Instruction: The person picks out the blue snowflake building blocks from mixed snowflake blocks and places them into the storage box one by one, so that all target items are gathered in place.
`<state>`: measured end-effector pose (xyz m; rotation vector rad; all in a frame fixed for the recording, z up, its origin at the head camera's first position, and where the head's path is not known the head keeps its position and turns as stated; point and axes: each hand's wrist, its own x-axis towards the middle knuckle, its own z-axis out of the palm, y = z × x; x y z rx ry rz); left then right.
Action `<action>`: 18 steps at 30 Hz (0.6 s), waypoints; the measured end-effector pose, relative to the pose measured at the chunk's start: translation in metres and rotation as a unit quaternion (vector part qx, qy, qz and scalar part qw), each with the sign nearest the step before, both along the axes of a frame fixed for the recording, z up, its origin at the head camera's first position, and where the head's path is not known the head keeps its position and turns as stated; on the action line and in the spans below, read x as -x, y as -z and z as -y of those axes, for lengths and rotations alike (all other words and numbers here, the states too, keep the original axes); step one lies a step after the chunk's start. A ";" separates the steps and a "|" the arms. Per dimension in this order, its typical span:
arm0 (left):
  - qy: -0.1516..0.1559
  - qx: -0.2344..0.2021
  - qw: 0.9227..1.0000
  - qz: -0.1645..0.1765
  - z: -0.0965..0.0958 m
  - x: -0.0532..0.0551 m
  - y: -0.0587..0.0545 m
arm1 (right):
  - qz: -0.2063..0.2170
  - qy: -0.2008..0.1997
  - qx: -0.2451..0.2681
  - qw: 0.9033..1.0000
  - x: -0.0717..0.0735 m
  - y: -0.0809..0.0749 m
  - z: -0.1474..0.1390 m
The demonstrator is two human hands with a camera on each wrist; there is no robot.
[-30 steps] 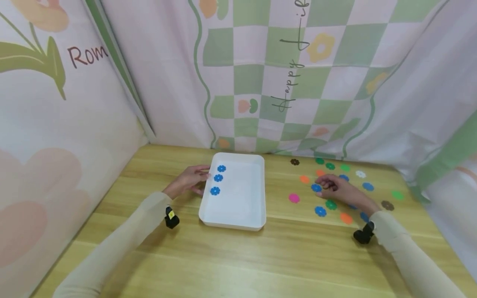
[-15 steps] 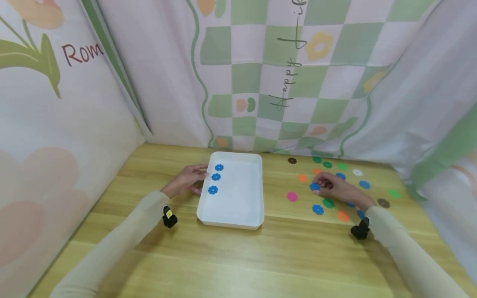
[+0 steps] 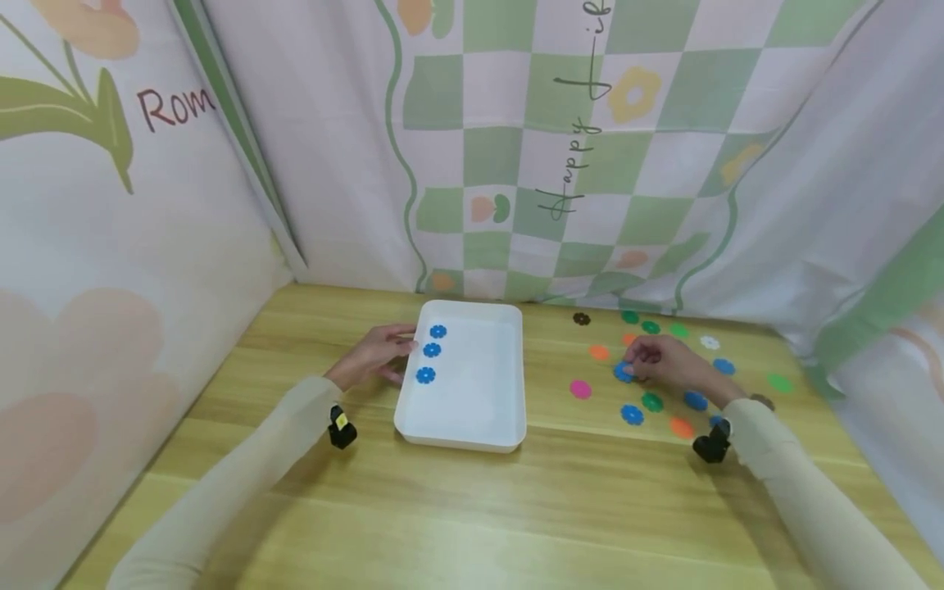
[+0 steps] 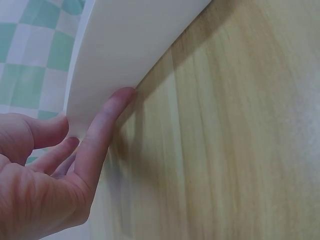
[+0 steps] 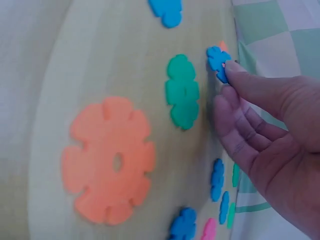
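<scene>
My right hand (image 3: 667,360) pinches a blue flower-shaped disc (image 3: 624,372) between thumb and fingers, over the scattered discs on the right of the table. In the right wrist view this notched disc (image 5: 217,61) stands tilted at the thumb tip. A white rectangular tray (image 3: 475,410) lies left of it. Three blue flower discs (image 3: 432,351) form a column along the tray's left inner side. My left hand (image 3: 374,354) is at the tray's left edge. In the left wrist view its extended finger (image 4: 102,122) touches the outer wall, with the thumb near the rim.
Several discs lie on the wooden table (image 3: 472,508): a pink disc (image 3: 581,389), an orange disc (image 3: 682,427), a green disc (image 3: 652,401), a brown disc (image 3: 581,319) and a white disc (image 3: 710,342), among others. A checkered curtain (image 3: 553,164) hangs behind the table.
The right hand's fingers have closed on the blue disc, which now tilts in their pinch. The left hand and tray hold their place.
</scene>
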<state>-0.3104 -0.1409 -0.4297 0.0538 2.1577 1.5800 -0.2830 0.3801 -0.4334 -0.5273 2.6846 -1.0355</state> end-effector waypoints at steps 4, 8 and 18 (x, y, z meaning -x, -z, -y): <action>-0.004 -0.001 1.000 0.000 -0.003 0.002 -0.001 | 0.023 0.009 0.004 1.000 0.000 -0.009 0.000; 0.001 -0.004 1.000 -0.007 -0.004 0.003 -0.002 | 0.019 0.037 -0.013 0.999 0.000 -0.019 0.002; 0.012 0.013 1.000 -0.017 -0.002 0.001 0.002 | 0.081 0.085 0.127 0.985 -0.002 -0.046 0.047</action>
